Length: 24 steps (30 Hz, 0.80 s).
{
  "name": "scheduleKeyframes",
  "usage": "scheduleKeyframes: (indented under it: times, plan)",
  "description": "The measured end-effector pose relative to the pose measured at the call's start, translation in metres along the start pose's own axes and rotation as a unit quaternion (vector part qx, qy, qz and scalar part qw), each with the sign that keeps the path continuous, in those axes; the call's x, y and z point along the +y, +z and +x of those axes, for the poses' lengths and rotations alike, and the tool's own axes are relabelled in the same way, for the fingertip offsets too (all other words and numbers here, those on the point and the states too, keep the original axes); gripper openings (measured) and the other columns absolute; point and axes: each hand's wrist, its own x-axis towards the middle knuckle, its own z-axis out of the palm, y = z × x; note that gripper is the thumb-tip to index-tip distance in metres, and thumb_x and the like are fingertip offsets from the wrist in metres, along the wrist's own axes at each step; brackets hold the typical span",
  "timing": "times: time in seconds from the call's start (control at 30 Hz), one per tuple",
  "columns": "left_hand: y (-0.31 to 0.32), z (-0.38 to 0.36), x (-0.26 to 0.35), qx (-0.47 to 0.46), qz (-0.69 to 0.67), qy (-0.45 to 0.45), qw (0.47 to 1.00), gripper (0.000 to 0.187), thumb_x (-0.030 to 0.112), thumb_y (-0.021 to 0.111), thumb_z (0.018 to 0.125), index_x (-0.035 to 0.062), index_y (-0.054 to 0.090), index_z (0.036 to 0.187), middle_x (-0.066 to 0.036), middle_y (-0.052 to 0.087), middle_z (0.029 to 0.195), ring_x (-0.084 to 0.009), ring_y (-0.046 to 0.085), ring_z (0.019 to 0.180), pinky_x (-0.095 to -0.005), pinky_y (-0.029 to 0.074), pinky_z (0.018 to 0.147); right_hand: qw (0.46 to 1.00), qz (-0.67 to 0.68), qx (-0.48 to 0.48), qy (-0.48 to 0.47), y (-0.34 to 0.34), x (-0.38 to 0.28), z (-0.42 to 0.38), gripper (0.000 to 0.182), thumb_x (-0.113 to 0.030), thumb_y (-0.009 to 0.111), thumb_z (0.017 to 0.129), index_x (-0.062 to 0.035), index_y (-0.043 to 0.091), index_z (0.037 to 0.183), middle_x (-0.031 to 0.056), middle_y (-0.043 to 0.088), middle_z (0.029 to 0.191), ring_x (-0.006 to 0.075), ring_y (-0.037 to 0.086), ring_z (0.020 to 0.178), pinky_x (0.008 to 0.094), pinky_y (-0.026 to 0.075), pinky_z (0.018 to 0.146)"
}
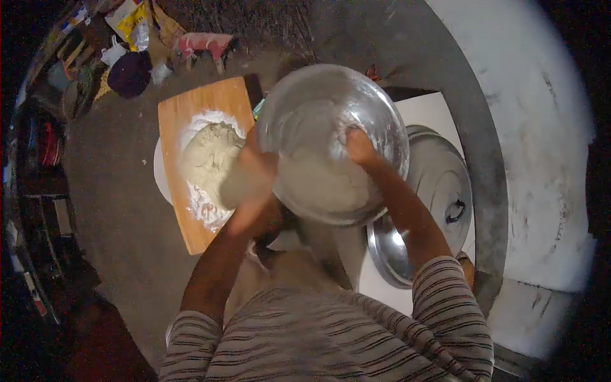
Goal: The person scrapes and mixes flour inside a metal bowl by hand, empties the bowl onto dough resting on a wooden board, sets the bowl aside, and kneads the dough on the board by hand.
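Observation:
A large shiny metal bowl (299, 83) is tilted, its inside facing me, with a whitish film on the wall. My left hand (258, 169), smeared by motion, is at its left rim and seems to grip it. Inside the bowl my right hand (361, 145) is against the wall with its fingers curled; whether anything is in them is hidden. To the left, a big lump of pale dough (207, 156) lies on a wooden board (177, 105) dusted with white flour (213, 216). My left hand is close to the dough's right side.
On the right, metal lids or dishes (439, 181) rest on a white surface (388, 296). A small red stool-like thing (205, 43) and a dark round object (129, 74) are on the floor at the upper left. A pale wall or ledge (541, 159) runs along the right.

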Motion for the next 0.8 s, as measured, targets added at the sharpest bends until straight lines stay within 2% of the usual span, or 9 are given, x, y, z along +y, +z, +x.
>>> scheduleKeyframes:
  times: [0.03,0.17,0.23,0.3,0.37,0.4,0.47,0.63,0.8]
  plan:
    - [-0.001,0.002,0.012,0.002,-0.001,0.005,1.000,0.051,-0.009,0.053,0.057,0.0013,0.049,0.107,-0.009,0.058,0.093,-0.0189,0.054,0.084,-0.0281,0.043,0.076,0.984,-0.038,-0.049,0.165,0.007,0.021,0.011,0.023,-0.011,0.044,0.076,0.0014,0.057,0.091,0.0210,0.056,0.090,0.0276,0.054,0.084,0.0404,0.041,0.074]
    - [-0.010,-0.013,0.055,-0.019,0.051,-0.039,0.998,0.052,-0.014,0.046,0.058,-0.0018,0.048,0.108,-0.008,0.056,0.096,-0.0174,0.053,0.087,-0.0269,0.041,0.078,0.936,-0.097,0.263,-0.214,0.067,-0.011,0.034,0.019,-0.009,0.045,0.076,0.0001,0.058,0.086,0.0185,0.058,0.077,0.0239,0.056,0.076,0.0348,0.043,0.066]
    - [-0.009,-0.015,0.055,-0.038,0.008,-0.097,0.995,0.051,-0.015,0.045,0.058,-0.0029,0.047,0.108,-0.008,0.055,0.097,-0.0175,0.052,0.089,-0.0265,0.041,0.079,0.939,0.302,0.155,-0.051,0.055,-0.053,0.027,0.020,-0.013,0.045,0.076,-0.0008,0.058,0.087,0.0162,0.057,0.083,0.0240,0.055,0.078,0.0357,0.043,0.067]
    - [-0.007,-0.012,0.044,-0.016,-0.089,-0.050,0.995,0.050,-0.015,0.045,0.058,-0.0051,0.047,0.107,-0.009,0.055,0.096,-0.0184,0.052,0.089,-0.0266,0.041,0.079,0.760,0.640,0.014,0.114,0.042,-0.082,0.028,0.022,-0.017,0.045,0.077,-0.0017,0.057,0.087,0.0139,0.057,0.089,0.0241,0.054,0.080,0.0365,0.042,0.067]
    - [-0.007,-0.014,0.033,-0.014,-0.034,-0.034,0.999,0.050,-0.014,0.046,0.058,-0.0049,0.048,0.107,-0.009,0.055,0.097,-0.0184,0.051,0.089,-0.0266,0.040,0.079,0.976,-0.012,0.051,-0.211,0.102,0.096,0.021,0.027,-0.023,0.045,0.078,-0.0016,0.057,0.088,0.0143,0.056,0.091,0.0272,0.054,0.080,0.0364,0.042,0.067]
    - [-0.009,-0.010,0.033,-0.004,0.025,-0.007,1.000,0.049,-0.013,0.047,0.058,-0.0046,0.048,0.107,-0.009,0.055,0.097,-0.0184,0.051,0.090,-0.0267,0.040,0.079,0.975,-0.015,0.051,-0.214,0.078,0.073,0.027,0.027,-0.023,0.045,0.078,-0.0016,0.057,0.088,0.0143,0.056,0.091,0.0272,0.054,0.080,0.0364,0.042,0.067]
    - [-0.010,-0.009,0.039,-0.013,0.025,0.000,1.000,0.049,-0.013,0.047,0.058,-0.0049,0.048,0.106,-0.009,0.056,0.097,-0.0184,0.052,0.089,-0.0268,0.040,0.079,0.932,0.123,-0.017,0.339,0.032,0.022,0.031,0.027,-0.024,0.044,0.078,-0.0014,0.056,0.088,0.0147,0.054,0.095,0.0299,0.051,0.086,0.0393,0.040,0.072]
    - [-0.004,-0.013,0.059,-0.010,-0.037,0.040,0.998,0.048,-0.013,0.048,0.058,-0.0042,0.049,0.106,-0.009,0.057,0.096,-0.0184,0.052,0.088,-0.0273,0.041,0.079,0.966,0.187,0.150,0.092,0.061,-0.063,0.043,0.040,-0.025,0.041,0.080,-0.0017,0.043,0.112,0.0222,0.040,0.115,0.0347,0.037,0.106,0.0412,0.026,0.093]
    - [-0.008,-0.012,0.062,0.006,-0.022,0.031,0.999,0.046,-0.012,0.045,0.060,-0.0036,0.049,0.105,-0.009,0.057,0.095,-0.0181,0.053,0.085,-0.0266,0.041,0.078,0.981,-0.021,-0.186,-0.054,-0.002,-0.147,0.020,0.043,-0.022,0.042,0.079,-0.0009,0.037,0.117,0.0216,0.034,0.121,0.0333,0.033,0.111,0.0399,0.022,0.096]
